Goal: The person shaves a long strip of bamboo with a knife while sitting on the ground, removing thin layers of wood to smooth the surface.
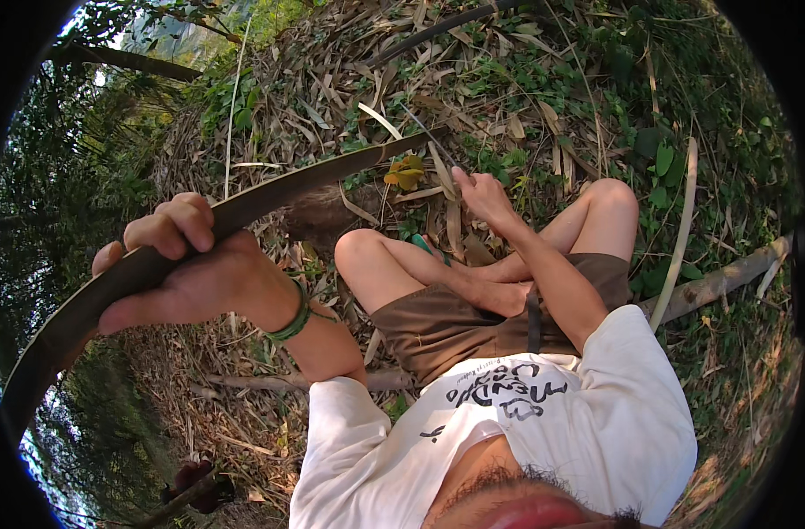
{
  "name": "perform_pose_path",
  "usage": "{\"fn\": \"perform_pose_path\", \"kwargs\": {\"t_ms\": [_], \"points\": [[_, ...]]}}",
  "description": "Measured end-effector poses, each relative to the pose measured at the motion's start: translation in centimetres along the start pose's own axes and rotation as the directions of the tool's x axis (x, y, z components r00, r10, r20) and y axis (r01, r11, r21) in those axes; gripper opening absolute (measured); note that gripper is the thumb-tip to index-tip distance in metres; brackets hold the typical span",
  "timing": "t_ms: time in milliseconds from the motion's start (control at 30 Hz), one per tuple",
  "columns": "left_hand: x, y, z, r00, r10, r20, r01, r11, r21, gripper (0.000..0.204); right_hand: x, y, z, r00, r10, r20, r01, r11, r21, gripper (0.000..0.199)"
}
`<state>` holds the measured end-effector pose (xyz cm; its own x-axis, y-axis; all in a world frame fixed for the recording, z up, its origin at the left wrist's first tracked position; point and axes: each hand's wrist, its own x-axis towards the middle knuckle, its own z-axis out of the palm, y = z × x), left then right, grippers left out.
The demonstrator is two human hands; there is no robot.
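Gripping long curved dark stalk [270, 189], left hand [186, 273] wrapped tight round near end, raised left; tip rests far on leaf litter [350, 79]. Right hand [480, 196] curled near tip, grasp unclear. Stalk best steadied before pulling

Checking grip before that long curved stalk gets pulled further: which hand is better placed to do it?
Left, probably. The left hand is already wrapped around the curved stalk, while the right hand sits near the ground litter, off the stalk.
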<state>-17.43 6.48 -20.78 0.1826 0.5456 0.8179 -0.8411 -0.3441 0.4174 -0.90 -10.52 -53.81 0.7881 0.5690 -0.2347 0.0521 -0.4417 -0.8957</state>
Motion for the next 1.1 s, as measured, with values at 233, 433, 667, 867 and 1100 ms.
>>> {"fn": "perform_pose_path", "kwargs": {"t_ms": [233,433,667,867,1100], "points": [[-0.6,0.1,1.6,0.984,-0.037,0.177,0.02,0.995,0.097,0.064,-1.4,5.9,-2.9,0.913,0.327,0.245,-0.37,0.915,0.159,0.063],[1.1,-0.2,-0.1,0.92,-0.118,0.375,0.174,0.978,-0.118,0.056,-1.4,-1.2,-6.0,0.951,0.115,0.287,-0.213,0.917,0.337,0.059],[3.5,-1.9,-2.3,0.792,-0.103,0.602,0.364,0.871,-0.329,0.042,-1.4,-3.5,-6.5,0.97,0.105,0.221,-0.175,0.929,0.325,0.06],[3.6,-2.2,-2.0,0.709,-0.072,0.701,0.468,0.792,-0.393,0.039,-2.4,-3.8,-4.1,0.946,0.01,0.324,-0.167,0.873,0.459,0.052],[3.3,-2.2,-2.0,0.697,-0.043,0.716,0.478,0.772,-0.419,0.039,1.5,-0.3,-2.1,0.908,0.236,0.348,-0.414,0.642,0.645,0.055]]}}
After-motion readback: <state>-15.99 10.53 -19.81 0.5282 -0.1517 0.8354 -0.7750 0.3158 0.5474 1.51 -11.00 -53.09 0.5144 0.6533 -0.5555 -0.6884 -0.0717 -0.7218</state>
